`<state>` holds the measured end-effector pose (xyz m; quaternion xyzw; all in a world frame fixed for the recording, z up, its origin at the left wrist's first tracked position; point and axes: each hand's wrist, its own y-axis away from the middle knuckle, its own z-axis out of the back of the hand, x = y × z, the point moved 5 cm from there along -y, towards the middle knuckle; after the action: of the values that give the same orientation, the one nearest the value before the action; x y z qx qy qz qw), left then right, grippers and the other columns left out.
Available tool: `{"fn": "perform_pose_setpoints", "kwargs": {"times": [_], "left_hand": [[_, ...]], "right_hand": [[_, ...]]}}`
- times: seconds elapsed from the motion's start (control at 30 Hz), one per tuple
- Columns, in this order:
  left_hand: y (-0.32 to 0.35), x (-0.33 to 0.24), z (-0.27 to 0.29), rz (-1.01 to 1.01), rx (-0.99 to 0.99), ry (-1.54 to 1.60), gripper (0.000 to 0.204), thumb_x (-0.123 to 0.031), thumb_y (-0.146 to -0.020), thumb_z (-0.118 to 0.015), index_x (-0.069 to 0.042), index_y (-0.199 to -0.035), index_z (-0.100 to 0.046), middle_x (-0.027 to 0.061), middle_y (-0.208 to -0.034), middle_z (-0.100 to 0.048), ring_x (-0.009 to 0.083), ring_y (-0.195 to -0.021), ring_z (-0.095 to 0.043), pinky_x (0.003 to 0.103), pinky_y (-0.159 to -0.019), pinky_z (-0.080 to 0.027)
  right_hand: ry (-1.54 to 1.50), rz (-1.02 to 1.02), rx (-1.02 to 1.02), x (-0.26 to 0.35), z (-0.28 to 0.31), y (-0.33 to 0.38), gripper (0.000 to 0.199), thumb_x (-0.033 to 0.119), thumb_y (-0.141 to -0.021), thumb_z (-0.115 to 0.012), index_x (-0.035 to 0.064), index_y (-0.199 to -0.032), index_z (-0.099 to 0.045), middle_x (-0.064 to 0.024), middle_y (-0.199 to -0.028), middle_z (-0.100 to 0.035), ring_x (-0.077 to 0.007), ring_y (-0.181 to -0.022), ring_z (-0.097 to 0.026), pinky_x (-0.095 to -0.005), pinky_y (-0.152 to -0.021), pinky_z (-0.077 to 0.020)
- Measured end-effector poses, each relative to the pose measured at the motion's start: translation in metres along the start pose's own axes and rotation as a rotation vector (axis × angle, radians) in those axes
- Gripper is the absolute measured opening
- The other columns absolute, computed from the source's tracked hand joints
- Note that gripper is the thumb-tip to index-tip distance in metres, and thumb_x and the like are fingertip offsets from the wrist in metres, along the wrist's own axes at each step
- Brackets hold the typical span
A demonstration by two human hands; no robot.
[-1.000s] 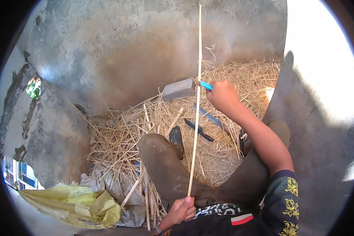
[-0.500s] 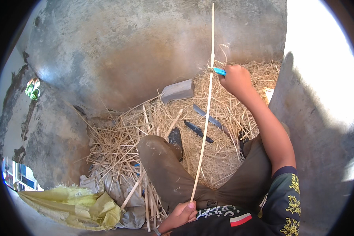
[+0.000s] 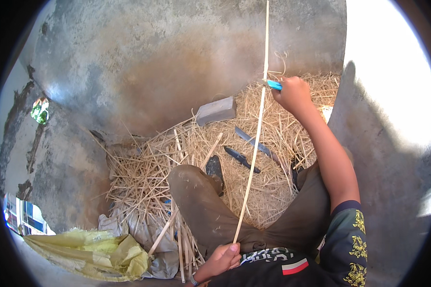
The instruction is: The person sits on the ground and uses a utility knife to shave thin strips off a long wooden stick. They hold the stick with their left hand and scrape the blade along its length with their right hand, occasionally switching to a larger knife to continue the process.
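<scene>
A long, thin pale strip (image 3: 255, 153), like split bamboo, slants from my lap up past the top of the view. Its lower end is pinched in my left hand (image 3: 223, 258), close to my body. Out in front, my right hand (image 3: 292, 94) is closed around a bright blue tool (image 3: 274, 85), which looks like a small knife handle. The tool's tip meets the strip from its right side; the blade is hidden or too small to make out. Thin curled shavings (image 3: 281, 61) stand off the strip just above the tool.
Shavings and loose strips (image 3: 143, 172) cover the floor between my bent legs. A large knife (image 3: 254, 142), a dark sheath-like piece (image 3: 242, 160) and a grey block (image 3: 216, 111) lie there. Concrete walls (image 3: 187, 52) close in around. A yellowish sack (image 3: 91, 253) lies at lower left.
The strip's far end has swung slightly to the right. My right hand with the blue tool has shifted a little right along with it. My left hand has stayed nearly still.
</scene>
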<state>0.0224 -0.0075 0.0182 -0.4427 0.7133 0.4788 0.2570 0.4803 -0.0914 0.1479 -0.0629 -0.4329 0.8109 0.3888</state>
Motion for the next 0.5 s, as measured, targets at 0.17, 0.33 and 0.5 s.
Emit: {"fn": "perform_pose_setpoints", "kwargs": {"times": [0.17, 0.33, 0.5], "left_hand": [[-0.006, -0.006, 0.006, 0.027, 0.053, 0.167, 0.046, -0.046, -0.112, -0.032, -0.014, -0.078, -0.034, -0.0074, -0.060, -0.024, 0.0052, -0.049, -0.023, 0.023, -0.046, -0.023], [-0.006, -0.004, 0.013, -0.012, 0.145, 0.331, 0.047, -0.048, -0.112, -0.030, -0.016, -0.078, -0.033, -0.0088, -0.059, -0.022, 0.0043, -0.048, -0.021, 0.023, -0.044, -0.020], [-0.004, -0.003, 0.011, 0.039, 0.058, 0.218, 0.047, -0.049, -0.111, -0.029, -0.016, -0.078, -0.033, -0.0093, -0.058, -0.023, 0.0037, -0.047, -0.021, 0.023, -0.044, -0.020]], "right_hand": [[-0.149, 0.242, 0.130, 0.061, -0.001, 0.043, 0.019, 0.023, -0.077, -0.073, 0.0080, -0.069, -0.065, -0.0099, -0.054, -0.061, -0.0289, -0.048, -0.064, -0.0407, -0.047, -0.0525], [-0.323, 0.446, 0.242, 0.126, 0.001, 0.102, 0.010, 0.017, -0.076, -0.074, 0.0107, -0.074, -0.067, -0.0066, -0.056, -0.062, -0.0229, -0.045, -0.062, -0.0378, -0.045, -0.0502], [-0.234, 0.157, 0.462, 0.109, -0.030, 0.080, 0.012, 0.016, -0.085, -0.065, 0.0062, -0.081, -0.072, -0.0103, -0.060, -0.066, -0.0285, -0.054, -0.068, -0.0420, -0.053, -0.0553]]}}
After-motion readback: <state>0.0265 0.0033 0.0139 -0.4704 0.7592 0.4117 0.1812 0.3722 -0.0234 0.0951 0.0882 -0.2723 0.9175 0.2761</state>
